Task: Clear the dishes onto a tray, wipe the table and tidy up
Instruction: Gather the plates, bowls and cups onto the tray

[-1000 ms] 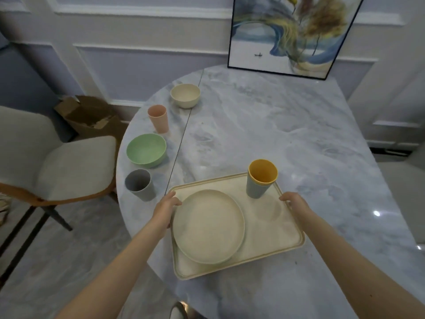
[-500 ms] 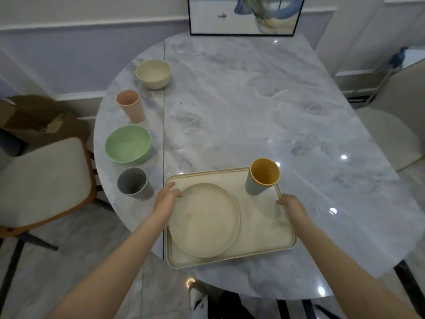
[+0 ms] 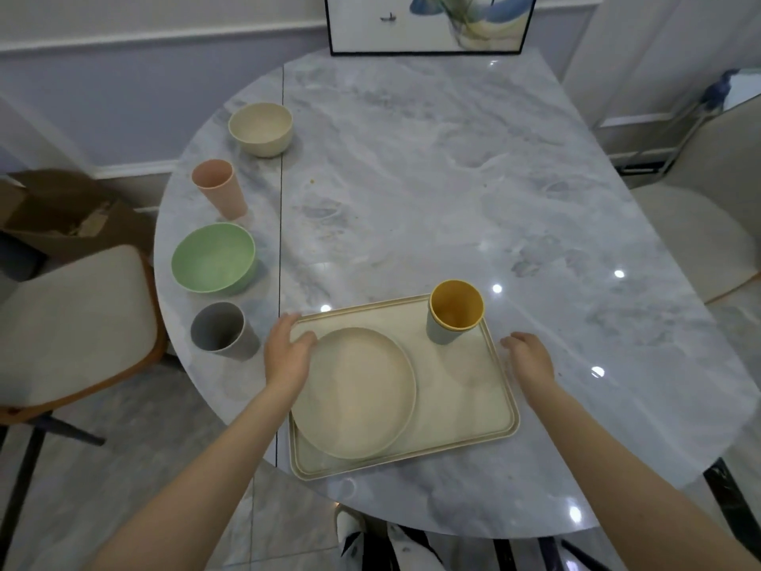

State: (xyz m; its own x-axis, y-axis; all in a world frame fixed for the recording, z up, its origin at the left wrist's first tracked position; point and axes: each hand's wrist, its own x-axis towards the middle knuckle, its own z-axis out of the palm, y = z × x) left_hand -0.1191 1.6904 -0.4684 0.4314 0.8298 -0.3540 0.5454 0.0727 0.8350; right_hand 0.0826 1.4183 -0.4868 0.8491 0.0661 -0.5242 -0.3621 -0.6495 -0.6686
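A cream tray (image 3: 461,410) lies on the marble table (image 3: 432,191) near its front edge. On it sit a cream plate (image 3: 354,393) and a yellow cup (image 3: 455,311) nested in a grey-green cup. My left hand (image 3: 288,352) grips the tray's left rim at the far corner, thumb lying inside by the plate. My right hand (image 3: 529,358) hangs just beside the tray's right rim, fingers loosely curled, holding nothing. Along the table's left side stand a grey cup (image 3: 222,331), a green bowl (image 3: 214,257), a pink cup (image 3: 218,187) and a cream bowl (image 3: 261,127).
A padded chair (image 3: 74,323) stands left of the table with a cardboard box (image 3: 61,212) behind it. Another chair (image 3: 700,241) is at the right. A framed picture (image 3: 428,22) leans on the wall at the table's far end. Small crumbs and smears mark the table's middle.
The view has tipped downward and shifted, so the table looks nearer. The tray and dishes stay put. My right hand has eased slightly away from the tray's right rim.
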